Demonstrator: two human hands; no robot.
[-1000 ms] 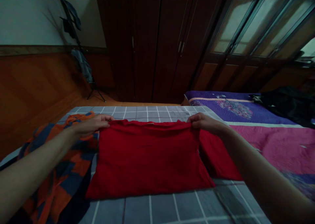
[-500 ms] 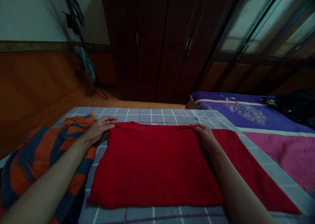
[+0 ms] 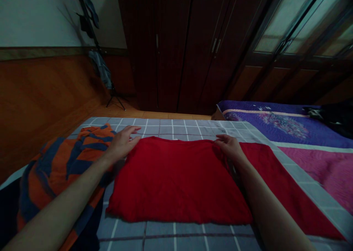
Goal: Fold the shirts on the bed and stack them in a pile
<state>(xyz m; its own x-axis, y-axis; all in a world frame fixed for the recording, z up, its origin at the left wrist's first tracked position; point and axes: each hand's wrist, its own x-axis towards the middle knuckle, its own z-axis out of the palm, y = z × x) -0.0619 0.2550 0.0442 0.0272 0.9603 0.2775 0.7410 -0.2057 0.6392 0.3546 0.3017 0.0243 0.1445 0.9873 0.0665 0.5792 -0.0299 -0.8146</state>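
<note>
A folded red shirt (image 3: pixel 179 181) lies flat in front of me, with its neckline edge pointing away. At its far left corner is my left hand (image 3: pixel 125 142), open, fingers stretched and the thumb tip against the cloth. Over the far right corner, my right hand (image 3: pixel 228 146) has its fingers extended and slightly apart, touching the fabric without a visible pinch. Part of its thumb side blends into the shadow. Beyond my right forearm another flat red cloth (image 3: pixel 286 192) shows; whether it joins the shirt is hidden.
Everything lies on a grey checked bedspread (image 3: pixel 190 238). An orange and blue striped cloth (image 3: pixel 60 162) is heaped at the left, under my forearm. To the right is a purple and pink bed cover (image 3: pixel 317 144). Dark wardrobes (image 3: pixel 176 52) and a coat stand (image 3: pixel 96 45) are behind.
Both hands have loosened from the shirt's far corners, and the left fingers have spread. The shirt's far edge now lies lower and curved. The view has shifted slightly.
</note>
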